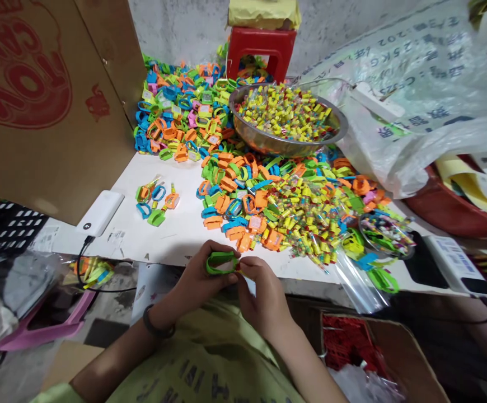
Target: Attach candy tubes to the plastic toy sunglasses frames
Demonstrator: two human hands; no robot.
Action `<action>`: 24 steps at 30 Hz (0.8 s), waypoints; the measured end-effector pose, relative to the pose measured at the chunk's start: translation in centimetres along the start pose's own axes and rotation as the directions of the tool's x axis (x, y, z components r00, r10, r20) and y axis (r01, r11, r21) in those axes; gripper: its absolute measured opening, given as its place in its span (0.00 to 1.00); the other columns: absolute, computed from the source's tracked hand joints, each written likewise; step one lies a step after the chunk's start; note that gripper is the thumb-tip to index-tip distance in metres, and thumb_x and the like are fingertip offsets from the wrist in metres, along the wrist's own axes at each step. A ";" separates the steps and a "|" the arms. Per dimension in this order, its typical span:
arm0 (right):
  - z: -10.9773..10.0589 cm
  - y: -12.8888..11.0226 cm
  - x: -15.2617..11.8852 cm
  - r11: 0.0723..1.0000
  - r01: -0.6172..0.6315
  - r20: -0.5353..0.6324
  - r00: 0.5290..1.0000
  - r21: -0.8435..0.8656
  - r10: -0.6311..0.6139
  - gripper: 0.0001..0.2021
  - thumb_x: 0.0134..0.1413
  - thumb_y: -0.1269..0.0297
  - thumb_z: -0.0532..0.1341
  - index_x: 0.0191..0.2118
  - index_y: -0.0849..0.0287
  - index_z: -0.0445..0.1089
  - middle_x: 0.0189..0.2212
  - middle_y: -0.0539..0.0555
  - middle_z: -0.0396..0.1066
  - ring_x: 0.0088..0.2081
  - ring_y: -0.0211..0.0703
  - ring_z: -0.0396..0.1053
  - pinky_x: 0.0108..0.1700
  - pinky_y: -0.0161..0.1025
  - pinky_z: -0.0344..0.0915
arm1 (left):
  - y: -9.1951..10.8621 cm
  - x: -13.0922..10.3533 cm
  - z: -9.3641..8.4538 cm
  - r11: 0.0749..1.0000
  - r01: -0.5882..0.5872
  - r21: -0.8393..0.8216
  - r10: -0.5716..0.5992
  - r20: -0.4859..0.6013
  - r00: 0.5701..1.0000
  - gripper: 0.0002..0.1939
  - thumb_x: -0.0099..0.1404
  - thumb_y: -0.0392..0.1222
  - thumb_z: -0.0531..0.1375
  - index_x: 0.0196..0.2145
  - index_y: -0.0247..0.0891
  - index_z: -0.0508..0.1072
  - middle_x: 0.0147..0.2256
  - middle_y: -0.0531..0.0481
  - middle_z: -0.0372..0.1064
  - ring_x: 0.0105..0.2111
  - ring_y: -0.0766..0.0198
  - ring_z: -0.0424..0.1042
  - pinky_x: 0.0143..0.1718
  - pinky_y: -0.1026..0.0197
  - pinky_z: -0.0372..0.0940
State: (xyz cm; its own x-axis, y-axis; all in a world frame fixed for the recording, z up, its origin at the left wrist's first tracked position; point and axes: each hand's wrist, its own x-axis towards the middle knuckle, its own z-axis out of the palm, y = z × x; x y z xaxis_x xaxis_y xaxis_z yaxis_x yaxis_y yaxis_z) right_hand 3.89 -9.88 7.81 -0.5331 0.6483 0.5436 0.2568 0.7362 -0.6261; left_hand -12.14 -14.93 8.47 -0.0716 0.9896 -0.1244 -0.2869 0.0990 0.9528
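My left hand (199, 277) is closed around a green plastic toy watch (214, 270), held above the table's front edge. With its fingers pinched, my right hand (266, 288) meets the watch's right end. A bit of red and yellow, apparently a small wrapped tube, shows at those fingertips; most of it is hidden. Beyond my hands lies a heap of orange, blue and green toy watches (226, 187). Small yellow wrapped tubes (306, 215) are piled to its right. A few toy watches with tubes attached (156, 217) sit apart on the left.
A metal bowl (264, 146) full of yellow tubes stands behind, near a red stool (260, 36). A cardboard box (59, 145) and white power bank (101, 212) are left. Right are a small tub (386, 235), dark phone (424, 260) and plastic sack (394, 145).
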 end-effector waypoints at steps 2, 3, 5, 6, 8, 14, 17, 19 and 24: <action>-0.1 0.0 -0.2 1.000 -0.007 -0.012 1.000 0.005 0.007 0.12 0.58 0.78 0.56 0.44 0.55 0.60 0.37 0.56 0.70 0.36 0.44 0.70 0.34 0.40 0.69 | -0.1 -0.1 0.1 1.000 0.010 -0.027 -0.010 0.011 1.000 0.20 0.57 0.39 0.70 0.44 0.41 0.66 0.47 0.48 0.74 0.47 0.62 0.73 0.48 0.60 0.67; -0.1 0.0 -0.3 1.000 -0.008 -0.025 1.000 0.009 0.009 0.12 0.59 0.79 0.56 0.44 0.55 0.60 0.37 0.56 0.70 0.36 0.43 0.70 0.34 0.39 0.69 | -0.1 -0.2 0.1 0.999 0.010 -0.041 -0.009 0.019 1.000 0.20 0.57 0.38 0.70 0.43 0.40 0.66 0.47 0.48 0.74 0.47 0.62 0.73 0.48 0.60 0.67; -0.2 -0.2 -0.4 1.000 -0.017 -0.044 0.999 0.014 0.017 0.12 0.58 0.79 0.56 0.43 0.55 0.60 0.36 0.55 0.70 0.36 0.43 0.69 0.35 0.39 0.68 | -0.1 -0.3 0.3 0.998 0.009 -0.067 -0.007 0.032 0.999 0.20 0.56 0.38 0.70 0.43 0.40 0.66 0.48 0.47 0.74 0.47 0.62 0.73 0.48 0.60 0.67; -0.3 -0.3 -0.4 0.999 -0.026 -0.043 0.999 0.020 0.027 0.12 0.58 0.79 0.56 0.43 0.55 0.60 0.36 0.55 0.69 0.36 0.42 0.69 0.35 0.39 0.67 | -0.1 -0.3 0.3 0.997 0.010 -0.076 -0.007 0.037 0.999 0.20 0.56 0.38 0.70 0.43 0.40 0.66 0.48 0.47 0.74 0.47 0.62 0.73 0.48 0.60 0.67; -0.4 -0.4 -0.4 0.998 -0.049 -0.025 0.998 0.035 0.050 0.11 0.59 0.79 0.56 0.43 0.56 0.60 0.36 0.54 0.69 0.36 0.42 0.69 0.35 0.38 0.67 | 0.0 -0.2 0.4 0.997 0.009 -0.082 -0.006 0.037 0.999 0.20 0.56 0.38 0.70 0.43 0.40 0.66 0.48 0.47 0.74 0.47 0.62 0.73 0.48 0.60 0.67; -1.2 -0.4 -0.1 0.996 -0.004 0.085 0.996 -0.094 0.012 0.10 0.59 0.74 0.56 0.45 0.57 0.59 0.37 0.56 0.70 0.36 0.44 0.69 0.35 0.38 0.67 | 0.1 -0.2 0.6 0.992 0.052 -0.111 -0.051 0.018 0.999 0.20 0.55 0.39 0.71 0.42 0.39 0.68 0.46 0.47 0.75 0.46 0.61 0.73 0.47 0.60 0.67; -1.7 -0.2 -0.1 0.978 0.044 0.167 0.986 -0.204 -0.009 0.07 0.60 0.71 0.56 0.44 0.58 0.60 0.35 0.55 0.70 0.34 0.44 0.69 0.33 0.36 0.63 | -0.2 -0.4 1.0 0.982 0.110 -0.156 -0.111 -0.001 0.994 0.19 0.56 0.41 0.71 0.42 0.39 0.68 0.44 0.47 0.75 0.43 0.61 0.74 0.45 0.60 0.67; -2.0 0.0 -0.3 0.953 0.079 0.201 0.979 -0.292 -0.019 0.03 0.62 0.71 0.54 0.41 0.58 0.61 0.31 0.53 0.69 0.30 0.42 0.67 0.30 0.35 0.60 | -0.5 -0.7 1.3 0.971 0.149 -0.189 -0.155 -0.018 0.988 0.19 0.55 0.42 0.71 0.41 0.38 0.69 0.43 0.48 0.75 0.42 0.61 0.74 0.44 0.60 0.67; -1.8 0.6 -1.1 0.913 0.186 0.272 0.958 -0.362 -0.088 0.08 0.65 0.69 0.51 0.32 0.56 0.60 0.22 0.50 0.65 0.24 0.41 0.62 0.28 0.37 0.53 | -1.1 -0.9 1.7 0.949 0.246 -0.198 -0.251 0.000 0.968 0.21 0.54 0.47 0.71 0.41 0.37 0.70 0.42 0.45 0.76 0.42 0.59 0.73 0.45 0.59 0.66</action>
State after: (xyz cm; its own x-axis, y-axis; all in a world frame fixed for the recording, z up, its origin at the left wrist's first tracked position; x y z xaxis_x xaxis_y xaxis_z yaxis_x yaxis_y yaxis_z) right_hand 6.08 -9.83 7.88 -0.7526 0.5037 0.4240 0.4268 0.8636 -0.2684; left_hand -10.13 -15.76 8.03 0.0029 0.9332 -0.3594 -0.4794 0.3167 0.8185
